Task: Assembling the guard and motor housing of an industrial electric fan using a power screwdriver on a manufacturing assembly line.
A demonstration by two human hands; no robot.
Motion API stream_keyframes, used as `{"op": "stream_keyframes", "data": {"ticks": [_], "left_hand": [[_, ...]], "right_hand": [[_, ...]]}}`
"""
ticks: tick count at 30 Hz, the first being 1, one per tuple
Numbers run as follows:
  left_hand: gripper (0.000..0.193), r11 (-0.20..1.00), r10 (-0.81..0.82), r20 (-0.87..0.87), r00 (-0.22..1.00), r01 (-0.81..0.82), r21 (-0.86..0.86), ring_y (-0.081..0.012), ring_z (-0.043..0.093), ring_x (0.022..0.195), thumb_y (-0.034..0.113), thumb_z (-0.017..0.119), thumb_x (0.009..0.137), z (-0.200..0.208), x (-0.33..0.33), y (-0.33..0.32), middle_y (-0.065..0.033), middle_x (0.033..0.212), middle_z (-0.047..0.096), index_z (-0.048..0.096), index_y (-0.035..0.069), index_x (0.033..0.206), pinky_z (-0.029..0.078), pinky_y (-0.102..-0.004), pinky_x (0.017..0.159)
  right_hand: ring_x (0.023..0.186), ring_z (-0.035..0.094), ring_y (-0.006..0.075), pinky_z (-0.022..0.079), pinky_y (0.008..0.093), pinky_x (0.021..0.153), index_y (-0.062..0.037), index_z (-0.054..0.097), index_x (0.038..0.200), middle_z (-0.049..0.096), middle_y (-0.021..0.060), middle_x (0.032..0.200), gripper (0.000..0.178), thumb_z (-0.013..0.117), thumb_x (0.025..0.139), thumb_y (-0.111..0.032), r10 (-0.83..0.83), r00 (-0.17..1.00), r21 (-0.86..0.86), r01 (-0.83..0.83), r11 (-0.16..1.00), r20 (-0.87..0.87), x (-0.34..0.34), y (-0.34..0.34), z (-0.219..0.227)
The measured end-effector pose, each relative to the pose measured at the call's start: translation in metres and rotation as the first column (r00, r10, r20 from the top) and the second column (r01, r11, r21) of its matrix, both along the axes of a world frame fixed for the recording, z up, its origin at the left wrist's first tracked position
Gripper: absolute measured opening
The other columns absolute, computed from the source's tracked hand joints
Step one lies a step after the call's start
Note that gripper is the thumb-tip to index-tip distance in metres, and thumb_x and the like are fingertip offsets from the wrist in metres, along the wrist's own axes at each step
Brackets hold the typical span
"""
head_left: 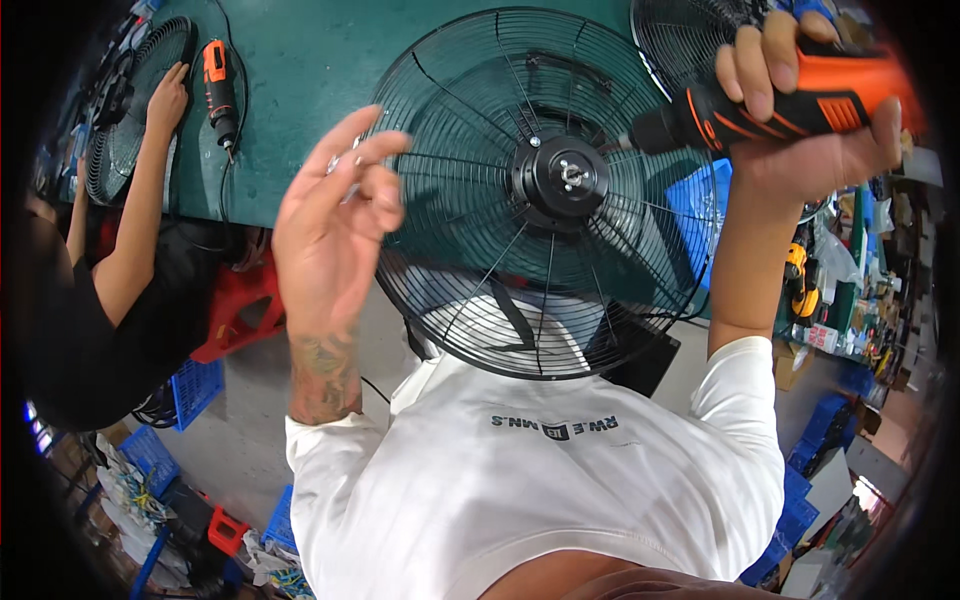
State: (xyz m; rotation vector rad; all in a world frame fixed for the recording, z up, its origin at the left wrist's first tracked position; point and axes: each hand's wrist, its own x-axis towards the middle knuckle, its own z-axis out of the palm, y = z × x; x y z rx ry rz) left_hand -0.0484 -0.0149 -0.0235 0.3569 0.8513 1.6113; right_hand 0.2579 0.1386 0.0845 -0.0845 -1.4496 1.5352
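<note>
A round black wire fan guard (455, 160) lies in front of me, overhanging the table's near edge. At its centre is a black motor hub (572, 185) with a shaft and silver screws on its face and rim. My right hand (800, 125) grips an orange and black electric screwdriver (690, 118), held sideways with its nose pointing left, close to the hub's right side. Whether its bit touches a screw I cannot tell. Left of the guard, my left hand (340, 210) is raised with curled fingers, small shiny screws (350, 193) showing between them.
The green table (300, 60) carries another orange and black screwdriver (217, 95) with a cord at left. A co-worker's hand (168, 97) touches another fan guard (150, 70). Another guard (680, 40) lies at the far right. A blue plastic bin (697, 205) shows right of my guard.
</note>
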Motion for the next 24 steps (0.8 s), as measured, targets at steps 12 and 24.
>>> {"op": "stream_keyframes", "data": {"ticks": [12,24], "left_hand": [[0.047,0.586,-0.810,-0.128,0.572,0.798,-0.138,-0.0075,0.042,0.053,0.042,0.044,0.110,-0.003,0.084,0.007,-0.0015,0.065,0.052,0.050,0.007,0.079,0.030,-0.0228,0.047],[0.022,0.668,-0.569,-0.745,0.347,0.723,-0.173,-0.0015,0.039,0.065,0.002,0.082,0.085,-0.011,0.100,-0.015,0.0086,0.071,0.042,0.061,0.005,0.088,0.036,-0.0193,0.060]], "right_hand": [[0.064,0.056,0.0153,0.046,0.0294,0.065,-0.0065,0.056,0.121,0.056,0.0055,0.087,0.066,0.076,0.078,-0.054,-0.013,0.994,0.054,0.019,0.998,-0.111,0.057,-0.100,-0.025],[0.065,0.057,0.0152,0.047,0.0300,0.066,-0.0068,0.056,0.123,0.057,0.0053,0.089,0.069,0.075,0.078,-0.055,-0.054,0.990,0.113,0.069,0.991,-0.134,0.069,-0.129,-0.042]]}}
